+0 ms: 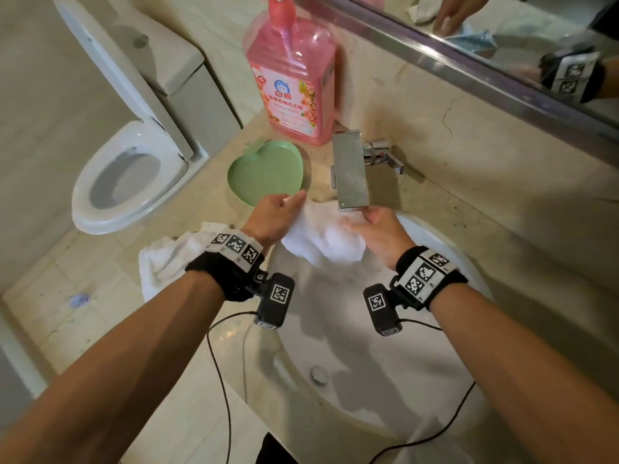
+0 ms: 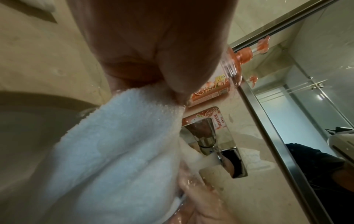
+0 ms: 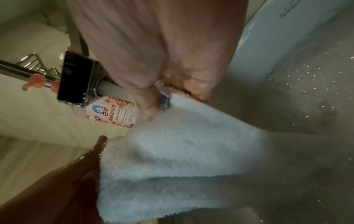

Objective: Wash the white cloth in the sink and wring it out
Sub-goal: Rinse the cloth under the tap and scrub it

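A wet white cloth (image 1: 321, 241) hangs stretched between my two hands over the back of the white sink (image 1: 368, 396), just below the chrome faucet (image 1: 350, 172). My left hand (image 1: 278, 212) pinches the cloth's left edge; the left wrist view shows the cloth (image 2: 118, 151) caught under the thumb of my left hand (image 2: 153, 53). My right hand (image 1: 375, 229) pinches the right edge directly under the spout, and my right hand (image 3: 162, 53) has the corner of the cloth (image 3: 182, 144) between its fingers. Water runs from the spout (image 2: 207, 145) onto the cloth and fingers.
A second white towel (image 1: 167, 259) lies on the counter's left edge. A green heart-shaped dish (image 1: 266, 172) and a pink detergent bottle (image 1: 291, 82) stand behind the sink. The drain (image 1: 320, 375) is near me. A toilet (image 1: 124, 172) is on the left, a mirror (image 1: 502, 35) above.
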